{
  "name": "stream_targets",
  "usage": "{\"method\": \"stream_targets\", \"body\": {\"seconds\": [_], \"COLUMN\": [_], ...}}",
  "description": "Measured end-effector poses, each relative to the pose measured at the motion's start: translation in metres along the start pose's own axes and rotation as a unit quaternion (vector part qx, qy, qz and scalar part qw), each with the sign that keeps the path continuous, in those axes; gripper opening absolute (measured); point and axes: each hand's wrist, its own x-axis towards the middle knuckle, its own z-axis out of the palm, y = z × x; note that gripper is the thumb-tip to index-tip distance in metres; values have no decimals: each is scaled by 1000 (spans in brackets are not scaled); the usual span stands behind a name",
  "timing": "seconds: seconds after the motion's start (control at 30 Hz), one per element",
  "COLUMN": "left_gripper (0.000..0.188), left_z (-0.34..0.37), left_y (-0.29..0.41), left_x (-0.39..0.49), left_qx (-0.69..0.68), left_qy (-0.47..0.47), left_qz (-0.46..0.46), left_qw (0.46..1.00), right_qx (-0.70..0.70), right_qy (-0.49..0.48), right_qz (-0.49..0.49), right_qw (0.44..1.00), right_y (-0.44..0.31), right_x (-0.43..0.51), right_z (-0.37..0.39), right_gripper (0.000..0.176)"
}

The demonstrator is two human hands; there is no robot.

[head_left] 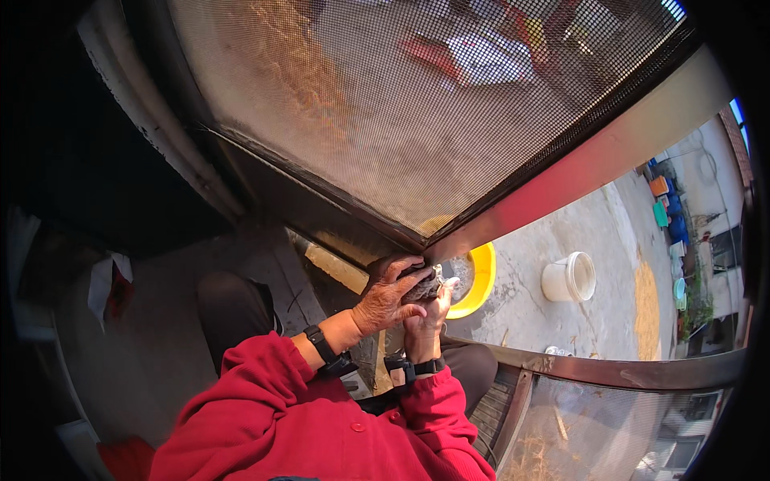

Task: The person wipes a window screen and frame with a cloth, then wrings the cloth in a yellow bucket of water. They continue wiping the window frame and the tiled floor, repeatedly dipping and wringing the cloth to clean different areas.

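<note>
Both my hands are together at the lower corner of a metal-framed screen door (361, 114). My left hand (391, 294) lies over a dark, crumpled cloth-like wad (423, 287), its fingers pressing it near the frame's corner. From the right, my right hand (430, 318) grips the same wad, thumb and fingers around its edge. What exactly the wad is, I cannot tell. Just beyond my right hand, a yellow basin (484, 279) holds water with suds; the door's corner hides part of it.
A white plastic bucket (556, 281) stands on the concrete to the right. A second mesh panel in a metal frame (625, 370) lies at lower right. Coloured tubs (677, 222) line the far wall, near spread grain (646, 312). A door sill (337, 267) lies left of my hands.
</note>
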Motion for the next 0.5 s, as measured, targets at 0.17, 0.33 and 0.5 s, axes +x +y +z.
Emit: {"method": "stream_targets", "body": {"seconds": [0.17, 0.33, 0.5], "left_gripper": [64, 45, 52], "left_z": [40, 60, 76], "left_y": [-26, -41, -31], "left_x": [-19, -13, -3], "left_qx": [-44, -357, -546], "left_qy": [210, 233, 266], "left_qz": [-231, -429, -432], "left_qw": [949, 797, 667], "right_qx": [-20, -624, -579], "right_qy": [-93, -39, -145], "right_qz": [39, -35, -261], "right_qw": [995, 780, 759], "right_y": [-9, -55, -72], "right_x": [-2, 6, 21], "right_z": [11, 38, 62], "right_gripper": [55, 44, 43]}}
